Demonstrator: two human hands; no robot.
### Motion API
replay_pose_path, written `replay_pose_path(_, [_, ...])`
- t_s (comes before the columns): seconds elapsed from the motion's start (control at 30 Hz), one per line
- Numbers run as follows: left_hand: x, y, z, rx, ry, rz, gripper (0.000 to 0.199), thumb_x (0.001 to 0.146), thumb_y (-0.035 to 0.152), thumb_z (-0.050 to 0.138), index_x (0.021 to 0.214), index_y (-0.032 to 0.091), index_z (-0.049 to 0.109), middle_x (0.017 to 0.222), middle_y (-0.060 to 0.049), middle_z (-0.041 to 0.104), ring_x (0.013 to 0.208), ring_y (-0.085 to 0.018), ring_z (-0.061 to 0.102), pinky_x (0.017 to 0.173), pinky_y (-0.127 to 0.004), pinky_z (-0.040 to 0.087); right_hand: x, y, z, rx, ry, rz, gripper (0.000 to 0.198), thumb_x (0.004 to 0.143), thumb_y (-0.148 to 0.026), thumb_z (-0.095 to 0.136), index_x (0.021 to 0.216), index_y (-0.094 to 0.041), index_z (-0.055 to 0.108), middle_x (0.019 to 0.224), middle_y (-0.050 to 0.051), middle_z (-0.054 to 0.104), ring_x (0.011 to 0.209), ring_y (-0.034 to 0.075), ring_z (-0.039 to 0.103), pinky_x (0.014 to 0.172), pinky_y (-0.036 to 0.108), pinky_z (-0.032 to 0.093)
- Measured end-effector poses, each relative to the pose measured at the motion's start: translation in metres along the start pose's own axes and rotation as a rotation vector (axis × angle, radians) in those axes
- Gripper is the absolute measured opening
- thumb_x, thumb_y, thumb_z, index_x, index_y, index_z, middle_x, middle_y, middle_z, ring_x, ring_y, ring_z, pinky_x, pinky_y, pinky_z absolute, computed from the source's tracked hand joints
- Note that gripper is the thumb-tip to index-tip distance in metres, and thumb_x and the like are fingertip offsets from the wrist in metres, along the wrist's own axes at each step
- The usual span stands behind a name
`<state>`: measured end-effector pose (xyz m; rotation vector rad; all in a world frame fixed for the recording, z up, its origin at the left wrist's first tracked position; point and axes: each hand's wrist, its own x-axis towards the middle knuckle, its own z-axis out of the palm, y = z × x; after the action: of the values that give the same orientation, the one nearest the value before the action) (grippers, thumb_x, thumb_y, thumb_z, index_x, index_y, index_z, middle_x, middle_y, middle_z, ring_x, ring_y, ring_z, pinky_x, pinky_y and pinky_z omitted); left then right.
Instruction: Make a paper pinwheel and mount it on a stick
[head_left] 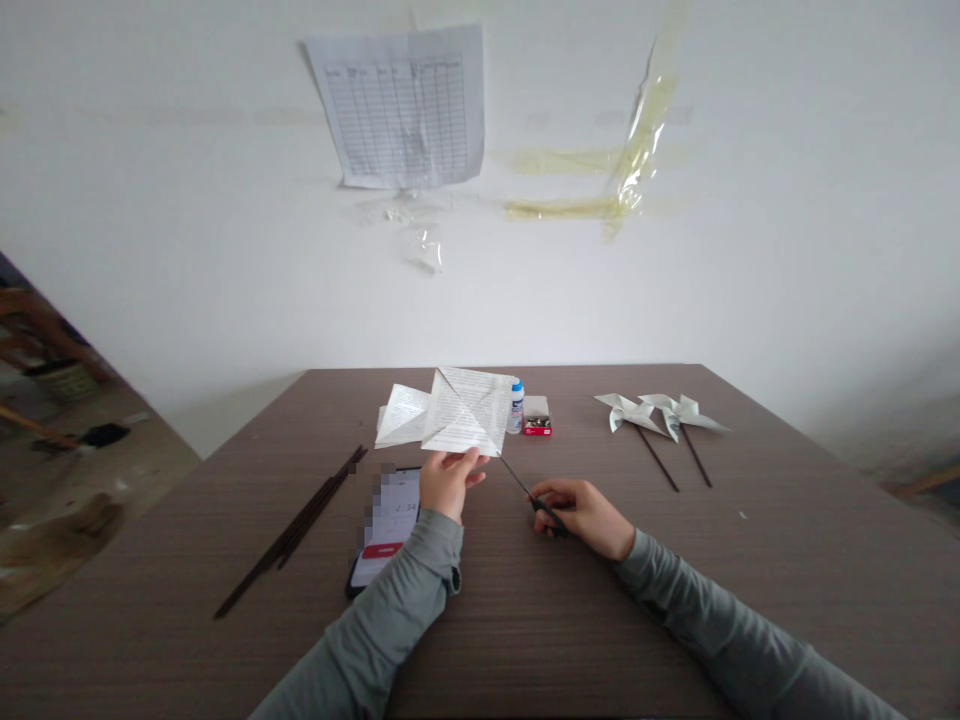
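A square of printed paper (466,408) with diagonal lines running from its corners is raised above the table. My left hand (446,484) pinches its lower edge between thumb and fingers. In my right hand (583,515) is a pair of scissors (516,474), fingers closed round the dark handles. The blades point up and left, their tips at the paper's lower right corner. Whether they are cutting into it I cannot tell. Behind the square, to the left, more paper pieces (401,413) lie partly covered.
A phone (386,535) lies beside my left forearm, with dark thin sticks (300,528) further left. A white bottle with a blue cap (517,408) and a small red box (538,425) stand near the wall. Two paper pinwheels on sticks (631,413) lie on the right.
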<state>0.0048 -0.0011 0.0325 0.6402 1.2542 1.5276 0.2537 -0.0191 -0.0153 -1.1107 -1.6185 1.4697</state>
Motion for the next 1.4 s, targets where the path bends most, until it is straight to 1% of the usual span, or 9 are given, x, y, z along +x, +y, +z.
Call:
replay_pose_path(0.17, [-0.0008, 0.002, -0.0003, 0.016, 0.005, 0.001, 0.031, 0.083, 0.003, 0.108, 0.087, 0.019, 0.082, 0.093, -0.009, 0.097, 0.087, -0.029, 0.098, 0.065, -0.026, 0.07, 0.0001, 0.0001, 0.0002, 0.0, -0.003, 0.003, 0.061, 0.08, -0.073, 0.116, 0.108, -0.027, 0.089, 0.083, 0.005, 0.089, 0.074, 0.026, 0.079, 0.078, 0.044, 0.072])
replay_pose_path(0.27, [-0.0017, 0.0036, 0.0005, 0.016, 0.013, -0.007, 0.03, 0.085, 0.001, 0.106, 0.088, 0.019, 0.083, 0.093, -0.009, 0.097, 0.086, -0.028, 0.098, 0.065, -0.026, 0.069, 0.0005, 0.0003, -0.0001, -0.011, -0.011, 0.005, 0.061, 0.081, -0.073, 0.114, 0.11, -0.026, 0.088, 0.083, 0.005, 0.088, 0.076, 0.026, 0.078, 0.079, 0.044, 0.071])
replay_pose_path(0.37, [-0.0038, 0.0061, 0.0025, -0.001, 0.02, -0.015, 0.029, 0.087, -0.002, 0.103, 0.087, 0.019, 0.082, 0.09, -0.007, 0.096, 0.081, -0.025, 0.096, 0.062, -0.024, 0.067, 0.0004, 0.0006, -0.0002, -0.03, -0.01, -0.002, 0.062, 0.082, -0.075, 0.112, 0.112, -0.026, 0.088, 0.083, 0.004, 0.087, 0.077, 0.026, 0.078, 0.081, 0.044, 0.07])
replay_pose_path(0.53, [-0.0075, 0.0099, 0.0049, -0.031, 0.024, -0.024, 0.029, 0.092, -0.006, 0.096, 0.083, 0.018, 0.081, 0.085, -0.006, 0.093, 0.072, -0.02, 0.091, 0.057, -0.02, 0.062, -0.0004, 0.0012, -0.0003, -0.028, -0.005, -0.02, 0.058, 0.085, -0.072, 0.11, 0.113, -0.026, 0.089, 0.083, 0.004, 0.088, 0.077, 0.026, 0.079, 0.086, 0.046, 0.071])
replay_pose_path(0.77, [-0.0052, 0.0075, 0.0022, -0.003, 0.009, -0.003, 0.029, 0.086, -0.001, 0.104, 0.085, 0.017, 0.082, 0.089, -0.009, 0.095, 0.075, -0.023, 0.094, 0.055, -0.02, 0.061, -0.0001, 0.0023, -0.0007, -0.053, -0.006, -0.019, 0.057, 0.087, -0.07, 0.11, 0.114, -0.025, 0.088, 0.082, 0.003, 0.086, 0.076, 0.025, 0.078, 0.084, 0.045, 0.071])
replay_pose_path(0.87, [-0.0034, 0.0067, 0.0013, 0.007, 0.007, 0.002, 0.03, 0.084, 0.002, 0.109, 0.087, 0.017, 0.083, 0.089, -0.009, 0.095, 0.074, -0.023, 0.094, 0.054, -0.02, 0.061, -0.0002, 0.0022, -0.0007, -0.062, -0.003, -0.025, 0.054, 0.088, -0.067, 0.109, 0.114, -0.025, 0.089, 0.083, 0.004, 0.087, 0.079, 0.026, 0.08, 0.087, 0.046, 0.072])
replay_pose_path(0.97, [-0.0025, 0.0068, 0.0012, 0.016, 0.012, 0.004, 0.03, 0.084, 0.003, 0.11, 0.088, 0.017, 0.083, 0.089, -0.008, 0.096, 0.073, -0.022, 0.094, 0.052, -0.019, 0.06, 0.0002, 0.0031, -0.001, -0.067, -0.003, -0.042, 0.053, 0.089, -0.066, 0.109, 0.117, -0.025, 0.09, 0.085, 0.004, 0.09, 0.08, 0.026, 0.081, 0.09, 0.046, 0.073])
replay_pose_path(1.17, [-0.002, 0.0079, 0.0016, 0.039, 0.019, 0.004, 0.028, 0.088, 0.0, 0.106, 0.088, 0.016, 0.083, 0.088, -0.007, 0.094, 0.071, -0.021, 0.093, 0.05, -0.018, 0.058, 0.001, 0.0051, -0.0034, -0.09, -0.012, -0.057, 0.056, 0.091, -0.068, 0.108, 0.12, -0.024, 0.089, 0.088, 0.004, 0.091, 0.081, 0.026, 0.082, 0.089, 0.044, 0.073])
replay_pose_path(1.4, [-0.0029, 0.0095, 0.0012, 0.061, -0.009, 0.007, 0.031, 0.087, 0.004, 0.112, 0.089, 0.016, 0.083, 0.085, -0.005, 0.093, 0.067, -0.018, 0.09, 0.046, -0.016, 0.056, 0.0012, 0.0066, -0.0032, -0.073, -0.015, -0.072, 0.056, 0.092, -0.068, 0.107, 0.121, -0.025, 0.088, 0.089, 0.004, 0.091, 0.08, 0.025, 0.08, 0.09, 0.045, 0.071])
